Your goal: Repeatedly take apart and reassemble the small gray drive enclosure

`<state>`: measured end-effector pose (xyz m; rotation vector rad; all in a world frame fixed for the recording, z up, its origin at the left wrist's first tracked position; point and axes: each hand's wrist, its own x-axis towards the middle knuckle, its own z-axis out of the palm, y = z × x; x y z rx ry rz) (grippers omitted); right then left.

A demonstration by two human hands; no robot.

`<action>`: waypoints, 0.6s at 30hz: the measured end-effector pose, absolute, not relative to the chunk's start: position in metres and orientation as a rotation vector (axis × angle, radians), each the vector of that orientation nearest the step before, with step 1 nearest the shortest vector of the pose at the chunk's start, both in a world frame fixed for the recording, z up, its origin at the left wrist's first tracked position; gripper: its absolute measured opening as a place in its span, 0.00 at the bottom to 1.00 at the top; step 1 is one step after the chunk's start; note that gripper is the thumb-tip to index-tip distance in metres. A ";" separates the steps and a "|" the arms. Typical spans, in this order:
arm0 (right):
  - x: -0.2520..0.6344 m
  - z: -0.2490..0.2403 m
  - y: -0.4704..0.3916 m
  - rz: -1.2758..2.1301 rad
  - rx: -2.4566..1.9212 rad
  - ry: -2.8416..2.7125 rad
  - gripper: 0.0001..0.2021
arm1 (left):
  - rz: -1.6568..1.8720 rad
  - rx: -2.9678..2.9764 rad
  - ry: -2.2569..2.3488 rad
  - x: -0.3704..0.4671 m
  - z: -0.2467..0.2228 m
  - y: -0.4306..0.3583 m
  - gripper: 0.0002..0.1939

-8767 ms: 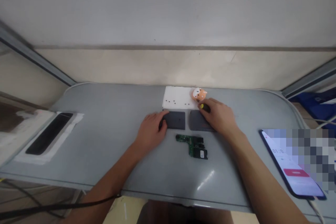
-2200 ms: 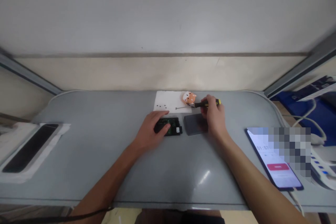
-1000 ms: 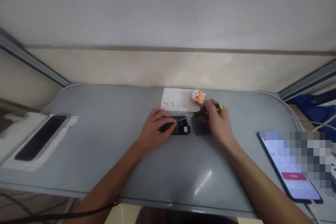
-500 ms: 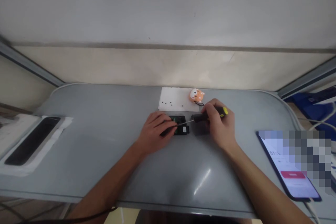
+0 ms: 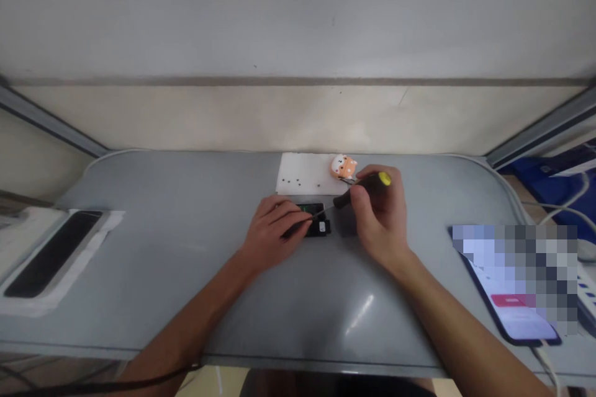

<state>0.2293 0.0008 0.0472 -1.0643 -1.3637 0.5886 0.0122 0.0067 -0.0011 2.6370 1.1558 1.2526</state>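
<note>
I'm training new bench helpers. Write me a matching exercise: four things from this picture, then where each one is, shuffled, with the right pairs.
Things:
1. screwdriver
2. orange animal-faced item
3. circuit board
4. phone with lit screen

Places:
A. partly covered by the left hand
B. with a white cable at its near end
C. on the white sheet
D. held in the right hand

Pairs: 1-D, 2-C, 3-A, 4-B

from afar i see glare [image 5: 359, 315] on a gray table [image 5: 172, 205], a cream wall [image 5: 195, 115] behind, a gray panel [image 5: 298, 18] above.
</note>
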 end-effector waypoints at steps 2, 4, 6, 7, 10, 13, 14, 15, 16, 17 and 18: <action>0.231 0.046 0.000 0.585 -1.076 -1.358 0.10 | 1.200 2.645 1.176 0.013 -0.001 0.009 0.05; 0.232 0.046 0.001 0.609 -1.103 -1.336 0.11 | 1.112 2.645 1.210 0.014 0.001 0.010 0.09; 0.232 0.045 0.001 0.661 -1.151 -1.329 0.12 | 0.984 2.631 1.244 0.015 0.002 0.009 0.19; 0.232 0.045 0.001 0.684 -1.184 -1.336 0.12 | 0.918 2.618 1.256 0.015 0.003 0.009 0.24; 0.233 0.045 0.001 0.707 -1.299 -1.396 0.14 | 0.766 2.573 1.274 0.014 0.004 0.008 0.29; 0.234 0.043 0.002 0.683 -1.367 -1.445 0.16 | 0.693 2.553 1.260 0.013 0.003 0.009 0.29; 0.235 0.043 0.002 0.676 -1.379 -1.451 0.16 | 0.689 2.551 1.256 0.013 0.002 0.009 0.30; 0.235 0.043 0.002 0.672 -1.386 -1.455 0.16 | 0.687 2.548 1.253 0.013 0.002 0.009 0.30; 0.235 0.042 0.002 0.670 -1.391 -1.458 0.17 | 0.687 2.542 1.252 0.013 0.001 0.010 0.30; 0.235 0.042 0.002 0.669 -1.392 -1.460 0.17 | 0.688 2.536 1.254 0.013 0.001 0.010 0.30; 0.235 0.042 0.002 0.666 -1.391 -1.461 0.17 | 0.689 2.531 1.254 0.013 0.001 0.010 0.30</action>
